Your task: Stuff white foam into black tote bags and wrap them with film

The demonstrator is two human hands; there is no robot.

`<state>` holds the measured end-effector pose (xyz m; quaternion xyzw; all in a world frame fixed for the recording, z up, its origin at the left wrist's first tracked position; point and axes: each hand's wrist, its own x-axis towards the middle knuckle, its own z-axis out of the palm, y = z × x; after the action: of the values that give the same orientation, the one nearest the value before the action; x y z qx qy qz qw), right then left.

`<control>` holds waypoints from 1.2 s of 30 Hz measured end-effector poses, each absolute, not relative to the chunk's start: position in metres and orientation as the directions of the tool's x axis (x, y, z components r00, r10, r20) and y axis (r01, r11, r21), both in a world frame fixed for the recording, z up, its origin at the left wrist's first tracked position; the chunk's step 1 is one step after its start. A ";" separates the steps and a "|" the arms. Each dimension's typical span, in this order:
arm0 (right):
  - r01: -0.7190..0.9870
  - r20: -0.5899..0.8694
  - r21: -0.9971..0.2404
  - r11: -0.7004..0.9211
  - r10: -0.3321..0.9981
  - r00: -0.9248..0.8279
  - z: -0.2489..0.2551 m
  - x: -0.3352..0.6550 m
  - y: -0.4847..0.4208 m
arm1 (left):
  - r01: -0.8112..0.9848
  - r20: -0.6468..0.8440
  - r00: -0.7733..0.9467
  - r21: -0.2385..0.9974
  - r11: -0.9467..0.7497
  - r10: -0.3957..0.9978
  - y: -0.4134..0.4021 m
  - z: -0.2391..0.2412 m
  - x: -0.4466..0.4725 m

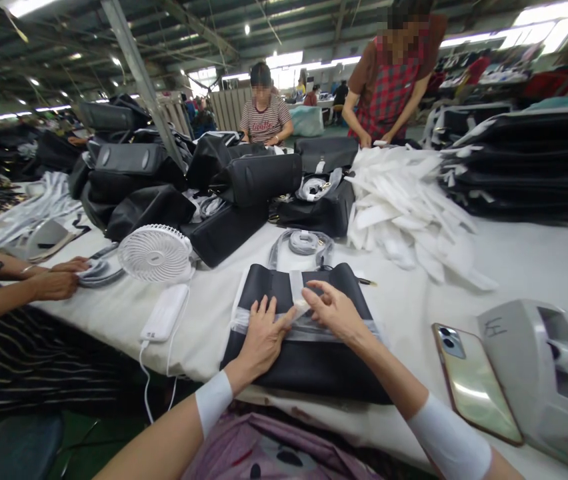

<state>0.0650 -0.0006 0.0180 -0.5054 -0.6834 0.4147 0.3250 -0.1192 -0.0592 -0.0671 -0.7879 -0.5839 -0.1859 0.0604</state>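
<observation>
A black bag [314, 370] lies flat on the white-covered table in front of me. A clear plastic band [364, 325] runs across its middle, and a whitish strip [296, 283] crosses its upper part. My left hand [263, 339] rests on the bag with fingers spread, pressing near where band and strip meet. Just right of that spot is my right hand [338, 312], its thumb and fingers apart, partly covering the band. Whether it touches the strip is unclear. Plastic-wrapped handles and a coiled strap [303, 242] lie beyond the bag's top edge.
A white fan [155, 253] and power bank [165, 313] stand left, joined by a cable. To the right lie a phone [477, 383] and a grey tape dispenser [539, 380]. Black bags [264, 179] and white strips [404, 200] are heaped beyond. A co-worker's hands [59, 280] hold straps at left.
</observation>
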 end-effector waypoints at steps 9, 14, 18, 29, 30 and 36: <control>0.645 0.010 -0.723 0.246 0.938 -0.346 0.009 0.059 -0.007 | 0.948 0.365 0.303 -0.016 -0.319 0.880 -0.062 -0.068 -0.117; 0.669 0.206 -0.648 0.364 0.929 -0.306 0.000 0.056 -0.019 | 0.948 0.362 0.303 -0.020 -0.318 0.881 -0.061 -0.068 -0.117; 0.572 0.257 -0.777 0.265 0.962 -0.096 -0.008 0.062 -0.035 | 0.939 0.360 0.317 0.011 -0.344 0.877 -0.062 -0.066 -0.118; 0.893 0.306 -0.348 0.287 0.935 -0.181 -0.026 0.072 -0.042 | 0.896 0.348 0.404 0.038 -0.443 0.846 -0.069 -0.057 -0.118; 0.926 0.305 -0.260 0.273 0.933 -0.190 -0.029 0.076 -0.041 | 0.885 0.339 0.427 0.032 -0.464 0.838 -0.070 -0.057 -0.118; 0.968 0.292 -0.080 0.240 0.934 -0.207 -0.028 0.112 -0.035 | 0.853 0.313 0.486 0.032 -0.520 0.816 -0.072 -0.056 -0.118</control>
<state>0.1117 -0.0353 -0.0280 -0.6136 -0.7746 -0.0601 0.1411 -0.1179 -0.0718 -0.0557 -0.8595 -0.4856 -0.1462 0.0639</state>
